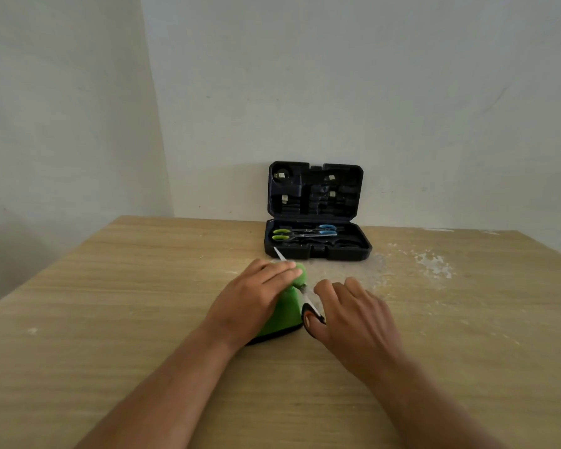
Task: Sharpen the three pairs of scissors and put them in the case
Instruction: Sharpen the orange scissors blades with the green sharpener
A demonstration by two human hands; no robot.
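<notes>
Fingers of the left hand (256, 294) lie together, pressed down over the top of a green sharpener (287, 314), holding it on the wooden table (110, 319). The right hand (353, 322) grips the black-and-orange handle of a pair of scissors (311, 311), the thumb apparently through a handle loop, the other fingers curled loosely above. The scissors' blade runs through the sharpener's top, its bright tip (278, 253) poking out on the far side, toward the case (316, 244). That black case stands open at the table's far edge, lid upright against the wall. Inside its tray lie two more pairs, green-handled scissors (280, 234) and blue-handled scissors (327, 230), side by side. Pale dust (431, 264) marks the tabletop to the right.
</notes>
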